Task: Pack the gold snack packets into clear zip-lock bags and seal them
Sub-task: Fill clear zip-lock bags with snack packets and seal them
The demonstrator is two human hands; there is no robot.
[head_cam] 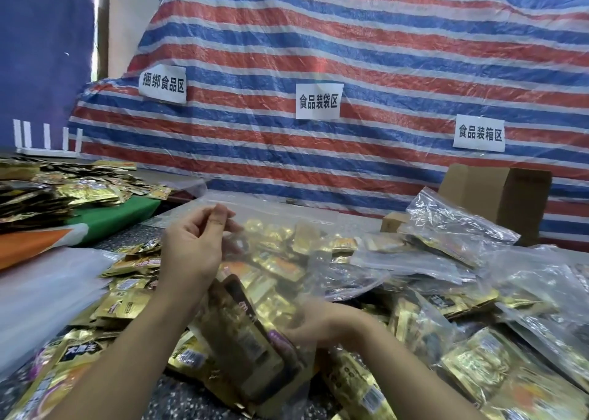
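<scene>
While left hand (pixel 191 247) fingers pinch crinkly clear zip-lock bag (pixel 280 260) | right hand (pixel 315 324) grasps glossy gold packets (pixel 242 333)

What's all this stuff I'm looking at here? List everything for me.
clear zip-lock bag: one, clear, held up at centre, packets inside
gold snack packets: many, gold, loose across the table
filled bags: several, clear, piled at right
packet heap: one, gold, far left
cardboard box: one, brown, right rear
striped tarp: one, red, blue and white, behind
paper signs: three, white, on the tarp
white rack: one, far left
left hand: pinching the bag's top edge
right hand: gripping the bag lower down
</scene>
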